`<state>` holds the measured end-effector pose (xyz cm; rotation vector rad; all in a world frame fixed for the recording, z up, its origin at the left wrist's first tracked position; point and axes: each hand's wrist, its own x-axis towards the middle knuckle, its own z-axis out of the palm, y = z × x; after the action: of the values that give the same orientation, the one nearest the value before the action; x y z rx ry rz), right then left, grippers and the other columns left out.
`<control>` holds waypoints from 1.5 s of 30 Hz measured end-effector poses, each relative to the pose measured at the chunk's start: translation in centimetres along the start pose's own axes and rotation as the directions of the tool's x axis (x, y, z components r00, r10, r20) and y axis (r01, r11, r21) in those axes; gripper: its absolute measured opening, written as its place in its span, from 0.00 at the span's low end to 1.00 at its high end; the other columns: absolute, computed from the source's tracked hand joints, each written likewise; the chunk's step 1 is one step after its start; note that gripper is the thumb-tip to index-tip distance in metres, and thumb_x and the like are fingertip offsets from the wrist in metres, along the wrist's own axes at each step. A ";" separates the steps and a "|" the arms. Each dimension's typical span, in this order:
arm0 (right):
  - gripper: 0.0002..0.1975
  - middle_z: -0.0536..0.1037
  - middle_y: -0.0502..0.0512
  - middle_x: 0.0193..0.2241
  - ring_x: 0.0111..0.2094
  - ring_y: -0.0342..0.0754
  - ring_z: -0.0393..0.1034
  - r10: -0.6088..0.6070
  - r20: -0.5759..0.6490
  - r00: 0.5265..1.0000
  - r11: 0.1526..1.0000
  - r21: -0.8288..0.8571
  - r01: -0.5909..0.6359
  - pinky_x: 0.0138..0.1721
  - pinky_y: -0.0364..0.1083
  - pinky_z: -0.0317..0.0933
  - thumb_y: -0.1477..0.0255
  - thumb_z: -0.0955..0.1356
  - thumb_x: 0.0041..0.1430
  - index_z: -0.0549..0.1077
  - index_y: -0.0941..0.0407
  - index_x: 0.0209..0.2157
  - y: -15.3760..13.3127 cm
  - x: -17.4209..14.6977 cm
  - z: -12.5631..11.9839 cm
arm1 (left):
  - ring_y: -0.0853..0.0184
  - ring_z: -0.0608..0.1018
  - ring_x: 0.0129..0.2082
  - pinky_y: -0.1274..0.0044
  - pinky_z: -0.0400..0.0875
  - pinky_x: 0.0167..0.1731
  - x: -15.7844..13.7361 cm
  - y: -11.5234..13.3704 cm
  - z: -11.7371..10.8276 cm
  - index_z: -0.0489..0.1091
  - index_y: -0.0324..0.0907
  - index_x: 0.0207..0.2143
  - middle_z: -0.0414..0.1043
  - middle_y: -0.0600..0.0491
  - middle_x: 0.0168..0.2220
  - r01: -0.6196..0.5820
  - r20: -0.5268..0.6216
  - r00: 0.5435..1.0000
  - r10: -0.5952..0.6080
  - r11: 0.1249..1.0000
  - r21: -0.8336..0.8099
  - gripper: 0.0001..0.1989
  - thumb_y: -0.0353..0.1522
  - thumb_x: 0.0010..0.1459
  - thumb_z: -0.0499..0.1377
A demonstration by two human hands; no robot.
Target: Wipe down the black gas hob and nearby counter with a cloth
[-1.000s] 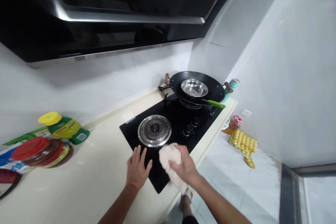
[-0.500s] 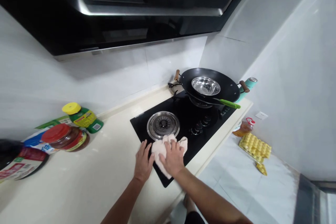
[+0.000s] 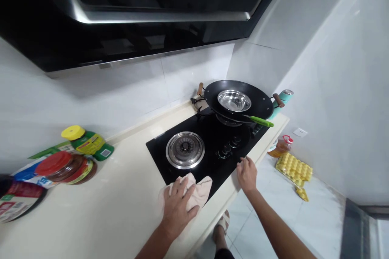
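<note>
My left hand lies with fingers spread on top of a pale pink cloth, pressing it down over the near left corner of the black gas hob. My right hand rests by the hob's front edge, on the countertop rim, its fingers loosely curled. No object shows in it, though the underside of the fingers is hidden. The bare round metal burner sits just beyond the cloth. Control knobs are farther in from my right hand.
A black wok on the far burner holds a steel bowl and a green-handled utensil. A yellow-capped green bottle and red-lidded jar stand left. The range hood hangs overhead. Yellow egg trays lie on the floor.
My right hand has left the cloth and moved right to the counter's front edge. My left hand has moved from beside the cloth onto it. The cloth has shifted toward me and left.
</note>
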<state>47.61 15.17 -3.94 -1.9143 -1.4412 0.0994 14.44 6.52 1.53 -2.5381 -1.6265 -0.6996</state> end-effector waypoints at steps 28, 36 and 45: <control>0.29 0.68 0.69 0.65 0.70 0.60 0.52 0.138 -0.039 0.990 0.948 -0.284 -0.143 0.69 0.62 0.41 0.61 0.53 0.72 0.69 0.62 0.63 1.4 1.7 1.7 | 0.36 0.57 0.73 0.40 0.47 0.69 19.6 8.9 10.9 0.58 0.42 0.70 0.62 0.34 0.71 0.253 0.236 0.950 -0.203 0.945 -0.207 0.40 0.46 0.60 0.62; 0.28 0.68 0.68 0.64 0.69 0.60 0.54 0.164 -0.017 0.986 0.938 -0.308 -0.161 0.68 0.63 0.42 0.62 0.54 0.71 0.68 0.58 0.63 2.1 1.7 1.6 | 0.45 0.59 0.73 0.50 0.47 0.73 13.0 12.2 10.1 0.57 0.36 0.70 0.60 0.35 0.72 0.154 0.320 0.944 -0.079 0.964 -0.216 0.37 0.44 0.64 0.55; 0.29 0.65 0.68 0.66 0.70 0.61 0.52 0.179 0.018 0.984 0.935 -0.313 -0.165 0.69 0.63 0.41 0.63 0.54 0.70 0.65 0.58 0.65 2.2 1.8 1.2 | 0.44 0.57 0.72 0.47 0.50 0.72 4.9 13.5 7.2 0.64 0.59 0.67 0.56 0.49 0.74 0.092 0.332 0.943 -0.004 0.964 -0.251 0.33 0.49 0.60 0.61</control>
<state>49.47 17.04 -5.48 -2.3087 -1.3805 -0.0027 30.41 6.66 -0.30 -2.9490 -1.8059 -0.5487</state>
